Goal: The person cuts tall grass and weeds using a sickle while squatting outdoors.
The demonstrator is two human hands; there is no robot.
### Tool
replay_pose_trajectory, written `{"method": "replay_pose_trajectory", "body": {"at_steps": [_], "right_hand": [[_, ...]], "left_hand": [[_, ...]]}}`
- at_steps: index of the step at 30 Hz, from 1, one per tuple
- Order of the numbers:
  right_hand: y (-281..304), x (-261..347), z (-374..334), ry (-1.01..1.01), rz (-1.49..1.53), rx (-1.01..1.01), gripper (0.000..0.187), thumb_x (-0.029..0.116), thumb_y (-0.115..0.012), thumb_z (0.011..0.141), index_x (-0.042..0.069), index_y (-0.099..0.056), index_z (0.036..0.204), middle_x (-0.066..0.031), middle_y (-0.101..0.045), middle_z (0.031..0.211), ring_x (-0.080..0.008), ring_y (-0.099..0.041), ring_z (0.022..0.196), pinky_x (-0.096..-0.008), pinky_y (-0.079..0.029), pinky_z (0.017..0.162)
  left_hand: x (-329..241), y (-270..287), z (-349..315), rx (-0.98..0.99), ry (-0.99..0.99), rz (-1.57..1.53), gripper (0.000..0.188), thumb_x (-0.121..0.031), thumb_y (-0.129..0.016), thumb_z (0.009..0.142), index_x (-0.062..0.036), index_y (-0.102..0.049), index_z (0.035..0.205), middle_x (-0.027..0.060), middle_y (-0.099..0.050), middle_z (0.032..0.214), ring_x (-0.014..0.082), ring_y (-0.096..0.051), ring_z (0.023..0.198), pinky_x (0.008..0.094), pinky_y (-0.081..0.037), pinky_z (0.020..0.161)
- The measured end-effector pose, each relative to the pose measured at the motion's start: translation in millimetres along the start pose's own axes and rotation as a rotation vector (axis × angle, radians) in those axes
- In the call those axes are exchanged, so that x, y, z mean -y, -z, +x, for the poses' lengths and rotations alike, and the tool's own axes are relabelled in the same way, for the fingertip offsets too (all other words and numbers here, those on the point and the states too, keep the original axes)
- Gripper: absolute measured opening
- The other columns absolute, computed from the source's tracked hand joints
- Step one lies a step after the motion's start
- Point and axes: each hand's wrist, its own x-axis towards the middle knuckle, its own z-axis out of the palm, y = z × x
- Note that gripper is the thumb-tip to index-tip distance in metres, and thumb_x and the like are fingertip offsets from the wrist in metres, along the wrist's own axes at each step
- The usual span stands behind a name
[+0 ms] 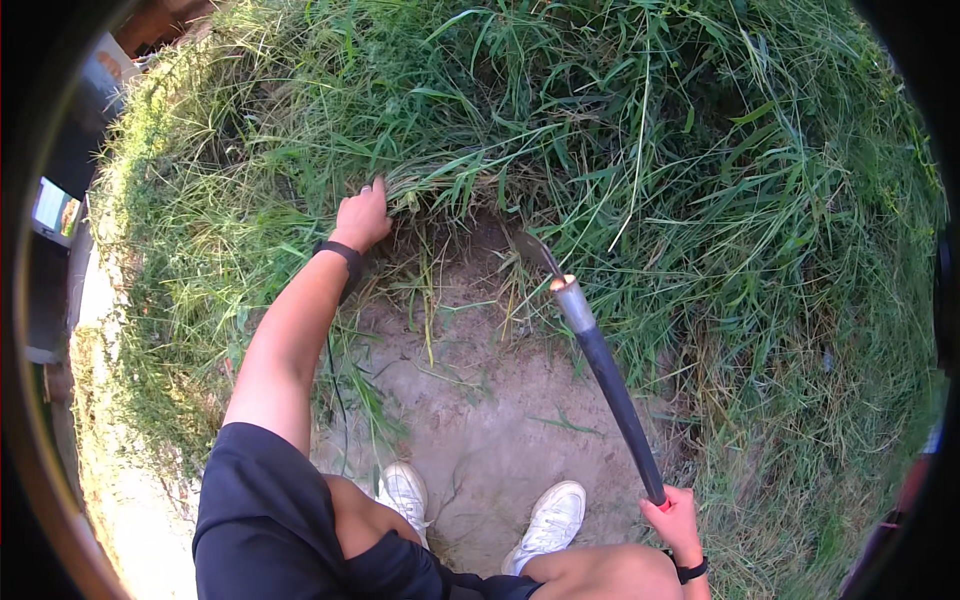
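Observation:
My left hand [365, 215] is closed around a clump of long grass [445, 185] and bends it over to the right. Dry stems and roots show beneath that clump, above bare soil. In my right hand [677, 520], low at the right, is the end of a sickle's black handle [618, 400]. A metal collar joins the handle to the dark sickle blade [535, 250], which slants up and left toward the base of the clump. Grass and shadow partly hide the blade's tip, so I cannot tell whether it touches the stems.
Dense tall grass [760, 200] surrounds a patch of bare dirt [470, 390] with loose cut blades on it. My white shoes [553, 520] stand on the dirt. A thin dark cord [336, 385] hangs by my left forearm. Pale sunlit ground lies at the far left.

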Motion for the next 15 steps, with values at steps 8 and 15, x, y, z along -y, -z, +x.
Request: {"method": "replay_pose_trajectory", "body": {"at_steps": [8,15], "right_hand": [[-18.1,46.3,80.9,0.128,0.006,-0.011,0.029,0.020,-0.077,0.085,0.001,-0.060,0.073,0.0021,-0.051,0.057,-0.0067,-0.045,0.055,-0.0274,-0.039,0.051],[-45.5,132.9,151.9,0.220,0.182,-0.014,0.041,0.036,-0.061,0.101,0.004,-0.054,0.075,0.0025,-0.052,0.056,-0.0073,-0.048,0.049,-0.0272,-0.038,0.047]], "left_hand": [[-7.9,11.6,-29.9,-0.006,0.053,-0.125,0.025,-0.020,-0.067,0.083,0.0011,-0.064,0.095,0.0237,-0.071,0.092,0.0413,-0.070,0.089,0.0505,-0.057,0.078],[-0.5,27.7,-49.6,0.011,0.108,-0.199,0.021,-0.016,-0.058,0.084,0.0014,-0.066,0.094,0.0257,-0.070,0.093,0.0431,-0.069,0.089,0.0513,-0.057,0.080]]}}
